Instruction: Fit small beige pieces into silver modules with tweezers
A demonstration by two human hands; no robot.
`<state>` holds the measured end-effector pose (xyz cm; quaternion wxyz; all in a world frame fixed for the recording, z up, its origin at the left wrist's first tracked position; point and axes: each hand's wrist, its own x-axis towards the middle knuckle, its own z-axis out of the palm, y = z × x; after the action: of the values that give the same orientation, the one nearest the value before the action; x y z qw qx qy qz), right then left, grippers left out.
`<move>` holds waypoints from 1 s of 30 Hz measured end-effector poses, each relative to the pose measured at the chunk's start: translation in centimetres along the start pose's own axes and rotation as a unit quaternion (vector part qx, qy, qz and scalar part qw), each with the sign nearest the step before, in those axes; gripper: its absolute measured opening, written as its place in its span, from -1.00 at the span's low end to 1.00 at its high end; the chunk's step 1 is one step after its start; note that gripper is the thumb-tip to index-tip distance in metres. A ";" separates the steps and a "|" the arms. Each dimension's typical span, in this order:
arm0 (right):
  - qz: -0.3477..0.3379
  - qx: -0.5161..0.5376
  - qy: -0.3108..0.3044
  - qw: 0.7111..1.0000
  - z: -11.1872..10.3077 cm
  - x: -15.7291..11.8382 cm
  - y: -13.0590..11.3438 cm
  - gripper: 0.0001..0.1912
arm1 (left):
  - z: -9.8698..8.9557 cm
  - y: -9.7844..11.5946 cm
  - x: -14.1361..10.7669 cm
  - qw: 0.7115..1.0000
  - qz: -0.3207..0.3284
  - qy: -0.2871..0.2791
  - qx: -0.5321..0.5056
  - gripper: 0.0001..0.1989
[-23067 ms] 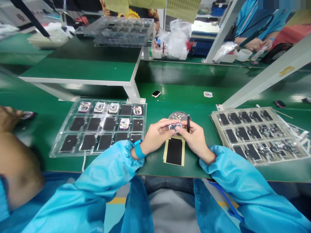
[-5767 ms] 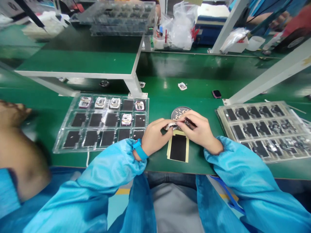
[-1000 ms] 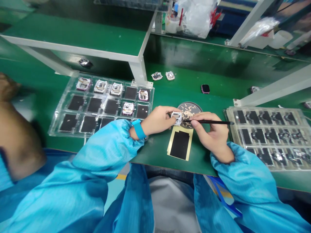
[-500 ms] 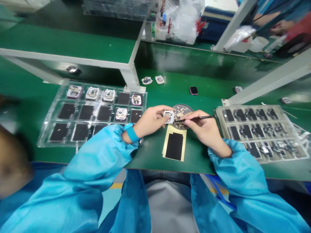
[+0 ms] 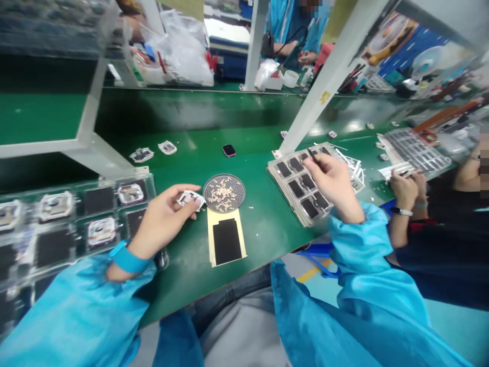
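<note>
My left hand [image 5: 164, 216] holds a white watch frame [image 5: 190, 200] between thumb and fingers, just left of a round grey mesh dish [image 5: 237, 189] scattered with small tan pieces. Below the dish lies a yellow sheet [image 5: 211, 244] with a black rectangle [image 5: 227, 241] on it. Over the right-hand clear tray [image 5: 301, 216], my right hand [image 5: 332, 178] is closed on a thin black tool [image 5: 312, 154], seen only in part. That tray has black-lined compartments with dark parts in some.
At left, another clear tray [image 5: 82, 210] holds white frames. Two loose frames and a dark watch [image 5: 229, 150] lie behind the dish. White metal posts [image 5: 319, 86] rise from the bench. A co-worker's hands [image 5: 407, 191] are at far right.
The view has turned to the right. My right hand has left the frame and dish and moved over the right tray with the tool. My left hand still holds the frame, now flatter.
</note>
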<state>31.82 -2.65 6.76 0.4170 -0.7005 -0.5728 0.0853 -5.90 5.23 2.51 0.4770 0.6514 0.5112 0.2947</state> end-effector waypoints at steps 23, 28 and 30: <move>-0.066 -0.225 -0.041 0.971 -6.2 4.5 8.5 -0.85 | 0.3 -0.1 -0.3 0.987 -0.055 -0.075 -0.128 -0.65; -0.182 -0.028 -0.106 0.977 2.7 0.2 -2.3 -0.84 | 0.4 -0.1 -0.4 0.983 -0.069 -0.091 -0.142 -0.68; -0.208 0.030 -0.166 0.963 6.5 -1.5 -5.8 -0.83 | 0.4 -0.2 -0.3 0.982 -0.070 -0.090 -0.151 -0.69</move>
<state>23.19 -0.84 6.06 0.3454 -0.5287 -0.7645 0.1293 -5.77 4.78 2.18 0.6333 0.5587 0.4598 0.2746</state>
